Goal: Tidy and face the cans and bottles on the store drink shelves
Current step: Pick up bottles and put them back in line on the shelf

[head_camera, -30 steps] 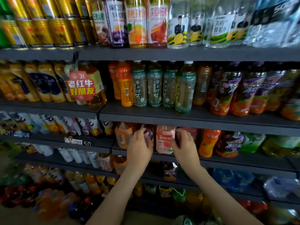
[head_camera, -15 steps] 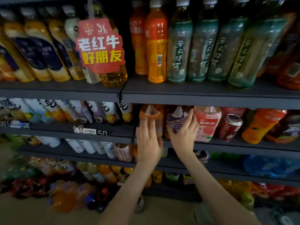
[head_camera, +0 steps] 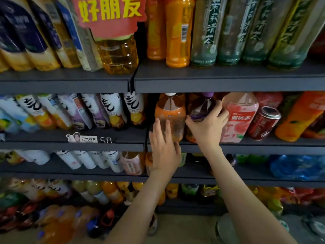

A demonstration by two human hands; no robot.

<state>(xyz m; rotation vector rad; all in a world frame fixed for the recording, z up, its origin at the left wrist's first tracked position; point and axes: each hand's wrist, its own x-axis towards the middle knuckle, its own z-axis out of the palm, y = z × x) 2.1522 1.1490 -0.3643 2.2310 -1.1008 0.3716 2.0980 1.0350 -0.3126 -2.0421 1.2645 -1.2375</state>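
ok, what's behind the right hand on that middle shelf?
A purple-capped bottle, held in the grip of the right hand. Its cap and dark shoulder show above it; the hand covers most of the label and lower body, so facing can't be read.

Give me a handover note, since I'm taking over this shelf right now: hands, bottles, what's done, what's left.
Left hand: open, straight fingers resting on the front of the white-capped orange bottle on the middle shelf.
Right hand: grips the purple-capped bottle just right of it, at the shoulder.
Next along to the right: pink peach bottle, then a red can.
Done: cannot tell; neither bottle looks faced yet.
Left: square both bottles to the shelf edge with labels forward; the lone can among bottles probably needs rehoming.
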